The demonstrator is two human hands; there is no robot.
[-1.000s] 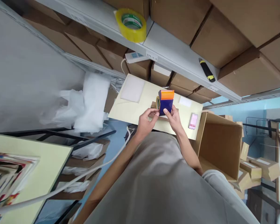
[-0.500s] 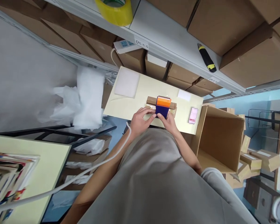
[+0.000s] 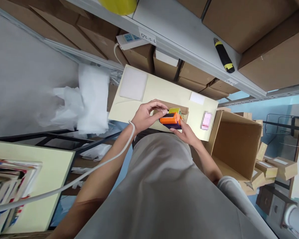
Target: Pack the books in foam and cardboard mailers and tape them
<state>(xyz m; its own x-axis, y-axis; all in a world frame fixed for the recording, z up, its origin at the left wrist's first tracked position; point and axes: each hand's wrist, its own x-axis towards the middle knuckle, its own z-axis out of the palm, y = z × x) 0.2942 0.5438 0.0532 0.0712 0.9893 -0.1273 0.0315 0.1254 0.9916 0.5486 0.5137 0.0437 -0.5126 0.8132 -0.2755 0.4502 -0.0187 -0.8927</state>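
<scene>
An orange and dark purple tape dispenser (image 3: 169,120), with a yellow roll of tape (image 3: 174,110) at its far side, is held over the near part of the table. My right hand (image 3: 186,132) is closed round its right end, thumb along the near side. At its left end, my left hand (image 3: 148,114) has thumb and fingertips bent together on it; the exact contact is partly hidden. Beneath and behind the dispenser lies a small brown cardboard box (image 3: 185,109) with tape on it, largely covered by my hands and the dispenser.
On the pale table (image 3: 132,113) are a white foam sheet (image 3: 134,83), a white paper (image 3: 197,98) and a blurred pink item (image 3: 206,120). An open carton (image 3: 235,149) stands right. The shelf above bears a utility knife (image 3: 224,55). A white cable (image 3: 109,172) crosses my left forearm.
The dispenser has tipped over so its orange part now faces me and the yellow roll shows. My left hand has lifted to its upper left; my right hand has shifted slightly right.
</scene>
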